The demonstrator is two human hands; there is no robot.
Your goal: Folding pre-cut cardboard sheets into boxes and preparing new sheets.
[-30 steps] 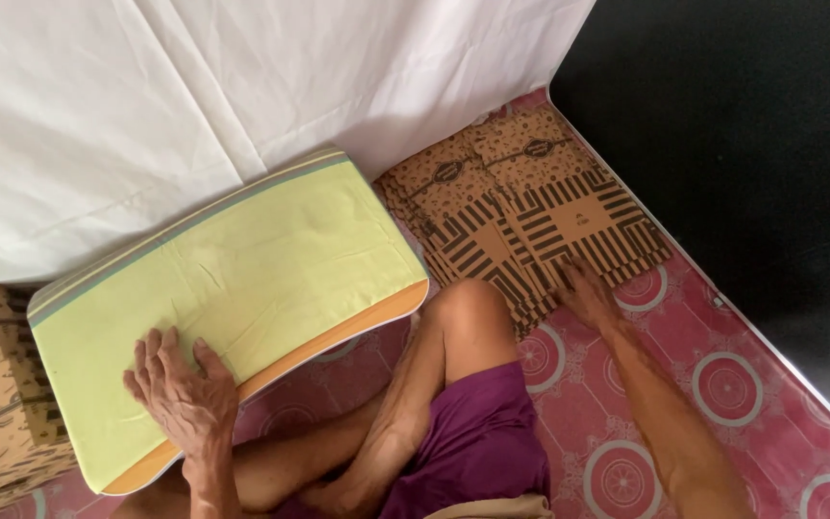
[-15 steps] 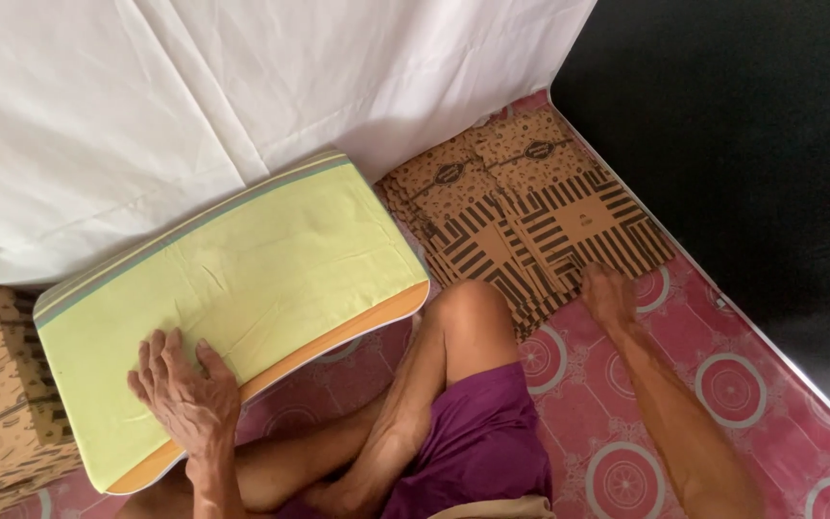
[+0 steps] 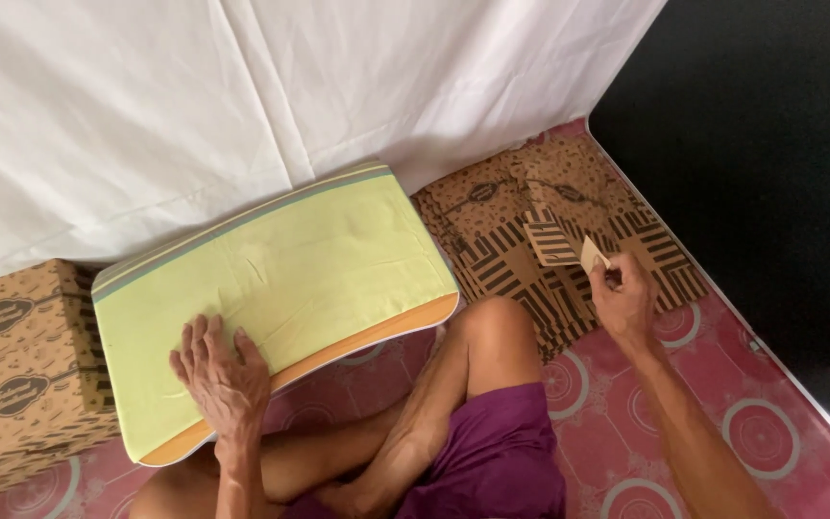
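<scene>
A light-green pillow [image 3: 300, 279] with an orange edge lies on the mat in front of my crossed legs. My left hand [image 3: 221, 375] rests flat on its near left part, fingers spread. My right hand [image 3: 623, 298] pinches a corner of the brown patterned cloth [image 3: 569, 240], lifting a small flap off the folded cloth lying to the right of the pillow.
A white sheet [image 3: 242, 106] hangs behind the pillow. A brown patterned pillow [image 3: 21, 375] lies at the left. The pink floral mat [image 3: 761, 432] ends at a dark floor [image 3: 770, 144] on the right.
My right hand has moved from the mat up onto the brown cloth and pinched up its corner. My left hand stays on the pillow.
</scene>
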